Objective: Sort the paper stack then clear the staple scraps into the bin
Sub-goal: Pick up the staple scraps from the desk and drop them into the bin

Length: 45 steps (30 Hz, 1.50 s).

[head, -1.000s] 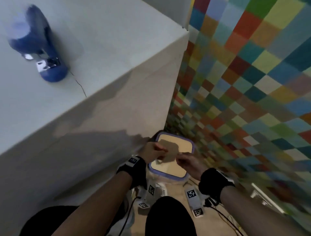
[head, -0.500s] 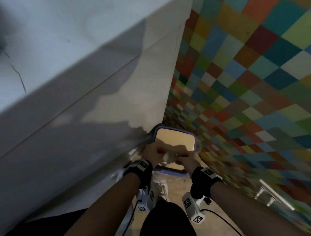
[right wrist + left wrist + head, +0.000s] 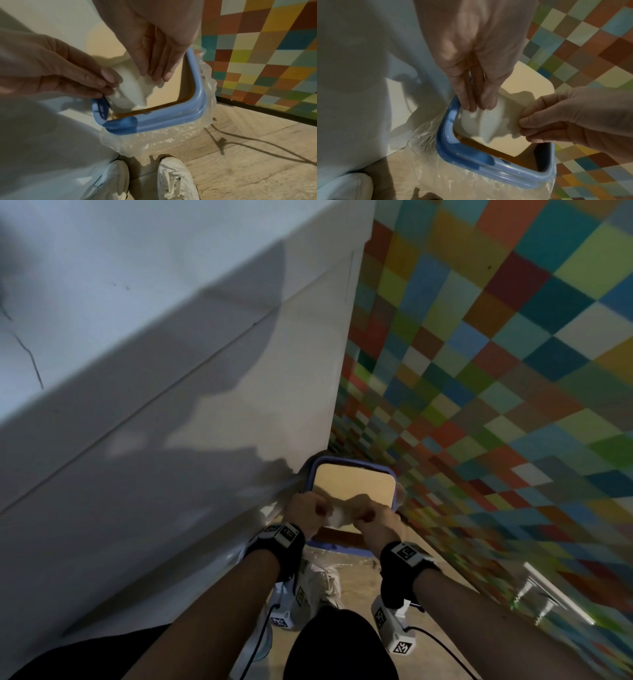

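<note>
Wrist views, no legible writing, bin (image 3: 467, 155)

White shoes (image 3: 176, 180), chequered wall (image 3: 496, 371), cable (image 3: 257, 142)

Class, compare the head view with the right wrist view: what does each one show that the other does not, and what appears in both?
Only the head view shows the black wrist straps and forearms. Only the right wrist view shows two white shoes and a dark cable on the wooden floor. Both show the left hand and right hand pinching a white folded paper over the blue-rimmed bin, beside the multicoloured checked wall.
</note>
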Tool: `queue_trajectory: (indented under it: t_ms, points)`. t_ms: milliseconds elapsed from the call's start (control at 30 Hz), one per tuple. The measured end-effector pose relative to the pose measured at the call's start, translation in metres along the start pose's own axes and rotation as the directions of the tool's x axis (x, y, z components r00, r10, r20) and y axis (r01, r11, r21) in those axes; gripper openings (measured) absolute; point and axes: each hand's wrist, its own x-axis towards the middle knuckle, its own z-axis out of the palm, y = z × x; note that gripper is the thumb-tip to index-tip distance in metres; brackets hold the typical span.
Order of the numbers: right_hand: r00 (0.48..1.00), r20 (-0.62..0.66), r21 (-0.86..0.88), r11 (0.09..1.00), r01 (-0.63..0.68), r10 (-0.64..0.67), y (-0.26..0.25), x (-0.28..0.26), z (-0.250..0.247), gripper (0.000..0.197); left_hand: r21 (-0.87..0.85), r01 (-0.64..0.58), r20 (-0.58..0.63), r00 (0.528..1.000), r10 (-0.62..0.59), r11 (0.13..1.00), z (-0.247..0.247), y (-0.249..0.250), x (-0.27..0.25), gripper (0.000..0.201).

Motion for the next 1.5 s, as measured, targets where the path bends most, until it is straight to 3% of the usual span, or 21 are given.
queue_trajectory:
  t_ms: [133, 233, 300, 433, 667, 800, 900, 967, 1033, 1100, 1167, 1233, 1333, 1400, 1500]
  points:
    - [0.999, -0.036, 0.014, 1.000, 0.025, -0.025, 0.002, 0.000, 0.009, 0.037, -0.031, 0.009, -0.015, 1.000, -0.009, 0.999, 0.000, -0.001, 0.002, 0.022]
    - [0.999, -0.048, 0.039, 0.999, 0.015, -0.013, 0.002, 0.001, 0.012, 0.023, 0.010, -0.009, -0.017, 1.000, 0.009, 1.000, 0.000, 0.002, 0.001, 0.022]
    - [1.000, -0.031, 0.065, 0.998, 0.002, 0.000, 0.003, 0.003, 0.014, 0.028, 0.032, -0.026, 0.002, 1.000, 0.026, 0.999, 0.001, 0.004, 0.000, 0.023]
    - [0.994, 0.110, 0.041, 0.999, 0.004, -0.008, 0.004, 0.003, 0.013, 0.040, 0.096, -0.060, 0.043, 0.998, 0.056, 0.994, 0.001, 0.003, -0.005, 0.018]
    - [0.940, 0.333, -0.124, 0.985, 0.121, -0.073, -0.025, -0.022, -0.040, 0.031, 0.096, -0.150, 0.090, 0.986, 0.142, 0.984, -0.055, 0.036, -0.036, 0.017]
    - [0.953, 0.261, -0.116, 0.975, 0.189, -0.154, -0.066, -0.065, -0.094, 0.026, 0.099, -0.229, 0.104, 0.970, 0.219, 0.968, -0.115, 0.083, -0.075, 0.025]
    - [0.949, 0.108, -0.037, 0.953, 0.300, -0.295, -0.104, -0.119, -0.131, 0.025, 0.138, -0.278, 0.085, 0.960, 0.268, 0.951, -0.146, 0.121, -0.127, 0.017]
    - [0.899, -0.073, -0.011, 0.901, 0.433, -0.433, -0.130, -0.159, -0.151, 0.024, 0.178, -0.324, 0.034, 0.946, 0.323, 0.929, -0.163, 0.145, -0.170, 0.014]
    - [0.796, -0.248, 0.001, 0.822, 0.570, -0.552, -0.157, -0.196, -0.166, 0.022, 0.251, -0.363, -0.101, 0.912, 0.397, 0.897, -0.185, 0.163, -0.213, 0.024]
    - [0.701, -0.339, 0.026, 0.738, 0.674, -0.628, -0.187, -0.231, -0.174, 0.021, 0.257, -0.409, -0.288, 0.833, 0.473, 0.876, -0.212, 0.173, -0.256, 0.021]
    - [0.621, -0.347, 0.051, 0.647, 0.761, -0.703, -0.219, -0.263, -0.171, 0.021, 0.181, -0.433, -0.455, 0.759, 0.466, 0.883, -0.240, 0.170, -0.295, 0.016]
    - [0.552, -0.321, 0.082, 0.558, 0.826, -0.770, -0.254, -0.290, -0.158, 0.022, 0.124, -0.405, -0.585, 0.707, 0.396, 0.906, -0.271, 0.157, -0.328, 0.016]
    - [0.510, -0.206, 0.060, 0.509, 0.858, -0.835, -0.301, -0.327, -0.124, 0.025, 0.095, -0.287, -0.697, 0.665, 0.270, 0.953, -0.311, 0.118, -0.373, 0.028]
    - [0.476, -0.042, -0.027, 0.477, 0.879, -0.879, -0.323, -0.343, -0.093, 0.031, 0.109, -0.169, -0.742, 0.642, 0.193, 0.980, -0.334, 0.081, -0.397, 0.024]
    - [0.400, 0.256, -0.242, 0.343, 0.908, -0.880, -0.346, -0.361, -0.044, 0.040, 0.102, 0.049, -0.777, 0.627, 0.049, 0.994, -0.362, 0.021, -0.429, 0.020]
